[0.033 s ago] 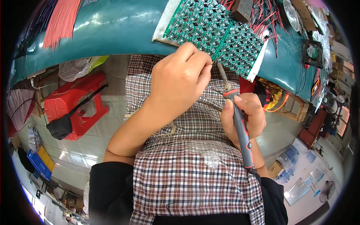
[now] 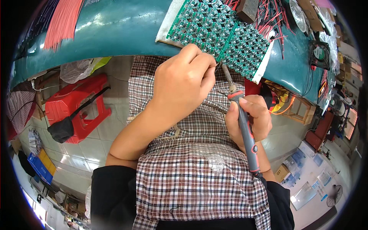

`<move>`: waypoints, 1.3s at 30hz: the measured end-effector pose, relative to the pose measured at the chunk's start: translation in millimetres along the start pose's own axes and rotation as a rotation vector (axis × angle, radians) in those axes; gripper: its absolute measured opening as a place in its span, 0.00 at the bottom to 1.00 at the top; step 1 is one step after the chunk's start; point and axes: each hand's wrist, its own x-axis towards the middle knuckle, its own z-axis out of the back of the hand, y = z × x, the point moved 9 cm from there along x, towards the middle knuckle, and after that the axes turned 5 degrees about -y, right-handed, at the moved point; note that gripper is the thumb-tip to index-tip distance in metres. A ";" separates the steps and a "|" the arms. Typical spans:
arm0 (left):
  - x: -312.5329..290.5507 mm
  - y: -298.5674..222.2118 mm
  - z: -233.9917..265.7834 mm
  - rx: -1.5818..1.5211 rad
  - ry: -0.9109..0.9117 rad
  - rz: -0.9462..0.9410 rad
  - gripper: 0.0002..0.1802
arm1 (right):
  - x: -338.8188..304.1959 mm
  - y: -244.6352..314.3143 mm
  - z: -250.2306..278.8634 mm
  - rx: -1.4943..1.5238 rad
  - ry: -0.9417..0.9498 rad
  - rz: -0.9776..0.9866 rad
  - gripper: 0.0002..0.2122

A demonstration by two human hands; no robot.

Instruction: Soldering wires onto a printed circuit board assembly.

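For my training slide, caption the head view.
Right hand holding a soldering iron, left hand close to green circuit boards.

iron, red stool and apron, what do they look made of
Iron: grey handle with red trim, probably plastic or rubber given its satin look; the thin shaft looks metal, with a dull grey sheen.
Red stool: likely moulded plastic, smooth and slightly glossy, with rounded edges.
Apron: matte woven cloth, by its checks and soft folds; fibre unclear.
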 end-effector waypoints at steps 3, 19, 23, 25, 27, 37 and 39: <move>-2.4 -0.4 5.1 -0.043 -0.007 0.014 0.06 | 0.2 1.6 -0.5 0.006 0.002 0.015 0.15; 8.7 -6.0 17.1 0.056 -0.055 0.001 0.05 | 10.9 -0.5 11.1 0.070 -0.004 -0.051 0.12; 10.9 -7.9 18.7 0.117 -0.054 -0.020 0.06 | 15.1 10.1 4.3 0.085 0.039 0.016 0.11; 9.9 -6.1 18.3 0.110 -0.075 -0.029 0.06 | 13.9 9.7 3.2 0.062 0.044 0.024 0.11; 9.3 -4.5 19.1 0.105 -0.099 -0.036 0.07 | 13.0 9.5 1.9 0.041 0.049 0.034 0.11; 14.0 -7.5 11.6 0.113 -0.117 -0.083 0.06 | 15.8 -4.5 3.5 0.065 -0.022 -0.023 0.12; 13.6 -7.1 12.6 0.121 -0.118 -0.077 0.06 | 16.2 -3.6 1.7 0.063 -0.016 -0.024 0.12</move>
